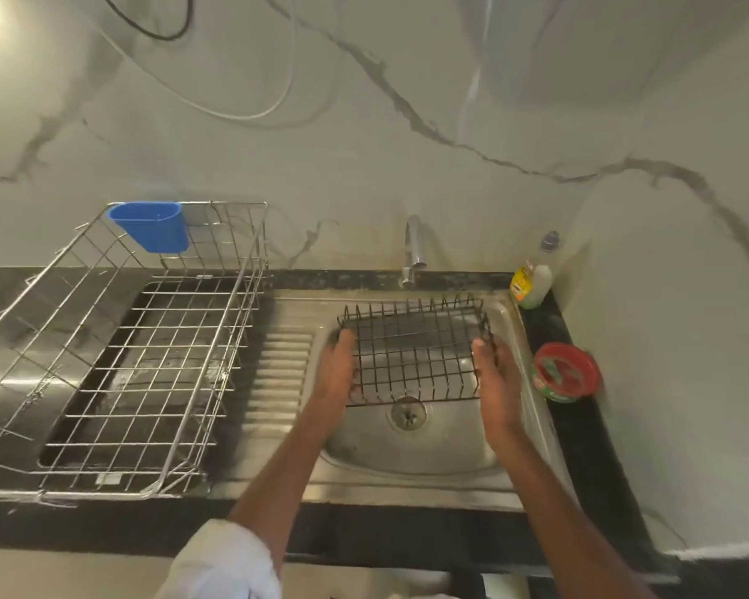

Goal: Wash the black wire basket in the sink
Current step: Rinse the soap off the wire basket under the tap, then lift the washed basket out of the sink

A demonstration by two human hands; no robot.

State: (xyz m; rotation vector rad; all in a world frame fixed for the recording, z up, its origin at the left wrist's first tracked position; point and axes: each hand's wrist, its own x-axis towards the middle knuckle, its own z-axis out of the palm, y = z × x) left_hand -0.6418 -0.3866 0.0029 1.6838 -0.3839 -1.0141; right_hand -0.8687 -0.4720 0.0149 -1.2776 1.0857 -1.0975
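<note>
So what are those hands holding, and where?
The black wire basket, over the sink: left hand on its left edge, right hand on its right edge.

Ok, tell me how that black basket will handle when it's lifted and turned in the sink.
The black basket looks like thin welded wire in an open grid, so probably stiff and light for its size. The left hand and right hand hold opposite sides, which suggests it keeps its shape. Once wet, the thin wires may be slippery, and the upright prongs could snag fingers.
</note>
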